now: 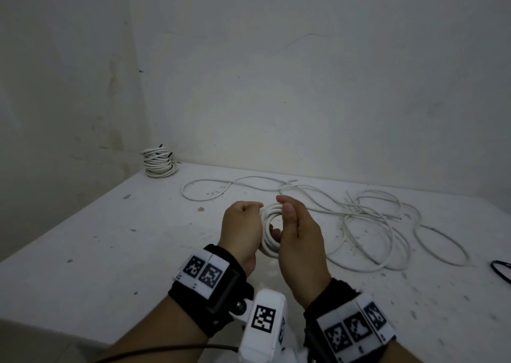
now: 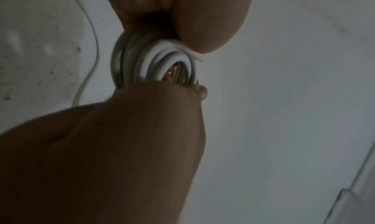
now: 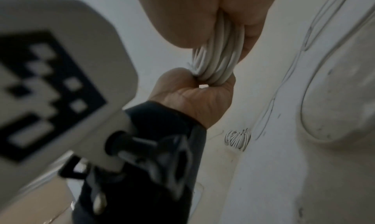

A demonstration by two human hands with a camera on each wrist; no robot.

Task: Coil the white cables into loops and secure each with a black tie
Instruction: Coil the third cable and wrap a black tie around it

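White and paint-flecked, the tabletop (image 1: 83, 252) spreads under your forearms, each strapped with a black wrist band carrying square-patterned white tags (image 1: 203, 272).

Just beyond the bands, your left hand (image 1: 242, 232) and right hand (image 1: 300, 241) meet above the surface around a small coil of white round cable (image 1: 269, 224) held on edge. The left hand's fingers curl round the coil's left side. The right hand's thumb lies on the near face with its fingers behind, pinching the right side. From the head camera the coil's open centre faces you. Only the right wrist camera shows the bundled strands (image 3: 219, 62) squeezed flat between both grips, and only the left wrist camera looks through the ring (image 2: 154, 63).

Right of your hands, loose white cable (image 1: 367, 224) sprawls in tangled loops across the table, and a thin black loop (image 1: 502, 272) lies at the right edge.

Farthest off, in the corner where the scuffed white walls (image 1: 276, 72) meet, sits a stack of finished white coils with black ties (image 1: 159, 160).
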